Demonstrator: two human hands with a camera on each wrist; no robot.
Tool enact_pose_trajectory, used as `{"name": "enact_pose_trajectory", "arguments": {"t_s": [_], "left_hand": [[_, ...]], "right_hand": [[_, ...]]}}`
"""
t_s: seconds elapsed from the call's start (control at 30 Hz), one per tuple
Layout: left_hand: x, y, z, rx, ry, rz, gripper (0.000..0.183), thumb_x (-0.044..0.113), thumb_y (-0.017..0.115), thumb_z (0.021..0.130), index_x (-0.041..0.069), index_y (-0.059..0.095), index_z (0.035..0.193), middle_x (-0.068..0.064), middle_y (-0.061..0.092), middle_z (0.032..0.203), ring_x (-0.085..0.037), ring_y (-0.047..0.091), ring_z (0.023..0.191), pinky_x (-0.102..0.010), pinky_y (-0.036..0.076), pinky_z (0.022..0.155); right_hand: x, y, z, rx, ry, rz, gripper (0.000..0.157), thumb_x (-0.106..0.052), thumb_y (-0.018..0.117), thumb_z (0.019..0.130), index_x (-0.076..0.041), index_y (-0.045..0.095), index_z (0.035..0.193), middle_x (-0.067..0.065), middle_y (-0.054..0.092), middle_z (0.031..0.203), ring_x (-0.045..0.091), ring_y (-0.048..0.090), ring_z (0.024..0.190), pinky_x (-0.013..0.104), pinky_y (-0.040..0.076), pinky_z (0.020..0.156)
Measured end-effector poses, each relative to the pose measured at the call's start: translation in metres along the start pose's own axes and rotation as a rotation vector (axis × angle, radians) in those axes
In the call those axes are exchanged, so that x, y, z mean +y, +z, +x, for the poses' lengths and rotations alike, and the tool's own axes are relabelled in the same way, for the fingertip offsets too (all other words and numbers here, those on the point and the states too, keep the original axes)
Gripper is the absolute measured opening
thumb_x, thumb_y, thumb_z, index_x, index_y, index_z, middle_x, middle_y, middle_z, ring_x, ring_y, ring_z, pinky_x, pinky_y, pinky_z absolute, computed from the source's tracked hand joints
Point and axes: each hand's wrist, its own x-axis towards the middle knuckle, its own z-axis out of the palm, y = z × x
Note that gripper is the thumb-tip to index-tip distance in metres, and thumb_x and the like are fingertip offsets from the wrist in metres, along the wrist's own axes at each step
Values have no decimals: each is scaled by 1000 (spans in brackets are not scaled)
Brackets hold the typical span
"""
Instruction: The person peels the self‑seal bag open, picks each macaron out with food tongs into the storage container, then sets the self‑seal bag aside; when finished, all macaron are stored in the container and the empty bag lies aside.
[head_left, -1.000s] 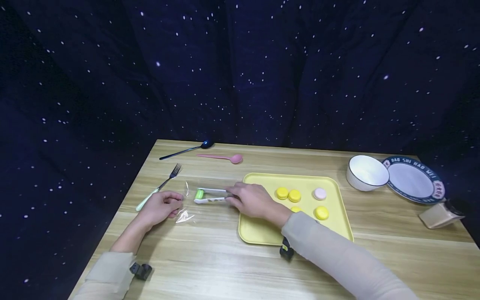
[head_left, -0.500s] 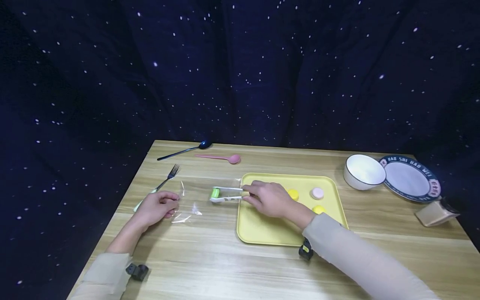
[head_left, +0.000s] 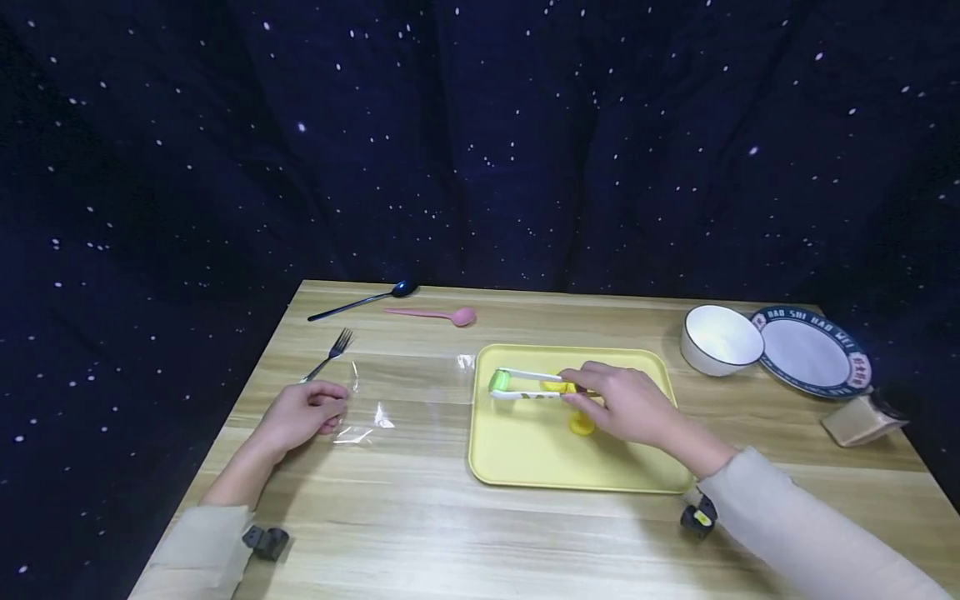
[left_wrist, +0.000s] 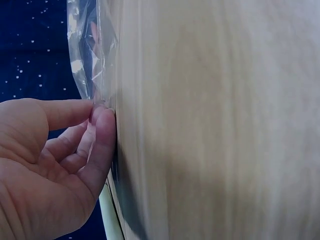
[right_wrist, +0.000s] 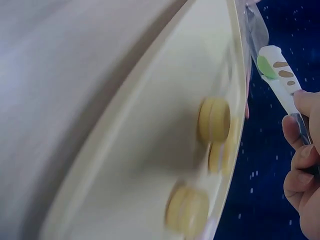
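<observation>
My right hand (head_left: 626, 404) holds white tongs (head_left: 531, 395) with brown marks by their arms. Between the tips sits a light green macaron (head_left: 498, 381), held above the left part of the yellow tray (head_left: 517, 467). Yellow macarons (right_wrist: 215, 119) lie on that tray, partly hidden in the head view by the hand and tongs. On the left, my left hand (head_left: 300, 417) pinches the edge of a clear plastic bag (left_wrist: 82, 50) between thumb and fingers. The bag lies flat on the table toward the tray, its outline hard to see.
A fork (head_left: 330, 354) lies partly behind the left hand. Farther back are a dark spoon (head_left: 360, 304) and a pink spoon (head_left: 461, 317). At right stand a white bowl (head_left: 722, 340), a blue-rimmed plate (head_left: 810, 350) and a jar (head_left: 862, 419) with a dark lid.
My right hand has moved right, carrying the tongs and green macaron from over the plastic bag to over the tray. The left hand keeps its pinch on the bag.
</observation>
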Motion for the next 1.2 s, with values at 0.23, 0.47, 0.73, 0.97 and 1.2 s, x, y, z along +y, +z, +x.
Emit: {"name": "enact_pose_trajectory", "arguments": {"t_s": [0.23, 0.47, 0.73, 0.97, 1.2], "left_hand": [[1, 0, 1, 3, -8, 6, 23, 6, 62, 90, -6, 61, 110, -18, 64, 87, -21, 63, 70, -31, 57, 61], [3, -2, 1, 5, -7, 32, 23, 6, 61, 91, -5, 61, 111, -17, 65, 87, -21, 63, 70, -31, 57, 61], [4, -2, 1, -6, -15, 32, 23, 6, 60, 92, -6, 60, 112, -18, 64, 90, -22, 64, 72, -31, 57, 63], [3, -3, 1, -5, -2, 29, 24, 6, 60, 92, -6, 60, 112, -17, 65, 90, -21, 64, 72, -30, 57, 62], [5, -2, 1, -2, -5, 31, 24, 7, 61, 91, -6, 60, 112, -17, 65, 89, -19, 63, 72, -30, 57, 62]], "right_hand": [[16, -13, -36, 5, 36, -3, 32, -36, 63, 92, -16, 67, 117, -16, 53, 83, 1, 42, 59, 19, 37, 50], [17, -9, -51, -33, 76, -30, 35, -36, 65, 90, -17, 66, 120, -9, 58, 85, 5, 47, 57, 22, 41, 46], [13, -5, -57, -49, 124, -36, 39, -39, 64, 90, -17, 65, 122, 17, 62, 121, 26, 66, 95, 38, 56, 68], [15, -11, -61, -59, 117, -36, 35, -35, 68, 88, -16, 67, 118, -8, 63, 88, 2, 54, 66, 21, 45, 52], [16, -18, -62, -98, 128, -42, 37, -38, 66, 89, -16, 67, 119, -8, 65, 91, 5, 59, 72, 25, 50, 58]]}}
